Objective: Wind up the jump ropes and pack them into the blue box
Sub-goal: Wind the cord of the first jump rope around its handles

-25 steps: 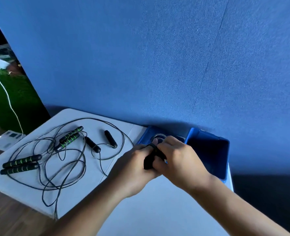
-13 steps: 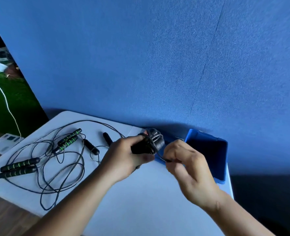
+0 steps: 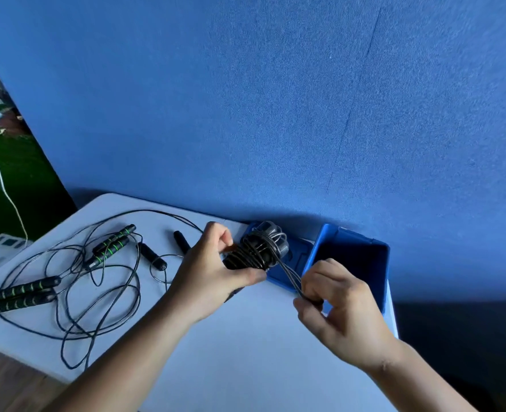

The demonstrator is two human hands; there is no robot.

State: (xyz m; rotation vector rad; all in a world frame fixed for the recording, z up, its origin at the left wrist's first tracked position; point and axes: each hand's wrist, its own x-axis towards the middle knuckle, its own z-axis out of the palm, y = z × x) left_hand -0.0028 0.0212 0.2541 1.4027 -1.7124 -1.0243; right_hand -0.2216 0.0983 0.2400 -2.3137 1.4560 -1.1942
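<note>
My left hand (image 3: 213, 275) grips a pair of black jump-rope handles (image 3: 257, 251) with thin black cord wound around them, held above the table just left of the blue box (image 3: 349, 263). My right hand (image 3: 335, 298) pinches the loose cord strands (image 3: 289, 276) that run down from the bundle, pulled taut toward the box's near left corner. The box stands open by the blue wall; its inside is dark. Two green-striped black handle pairs (image 3: 20, 295) (image 3: 112, 243) and a plain black handle pair (image 3: 152, 255) lie on the table's left with tangled cord (image 3: 97, 298).
The white table (image 3: 246, 352) ends at the left and near-left edges above a wooden floor. A blue lid or tray (image 3: 287, 263) lies flat beside the box under the bundle. A blue felt wall (image 3: 275, 114) backs the table. A white cable (image 3: 2, 179) trails over green turf at far left.
My hands have come apart: the left one lifted the wound bundle up and left, and the right one drew the cord out toward the lower right.
</note>
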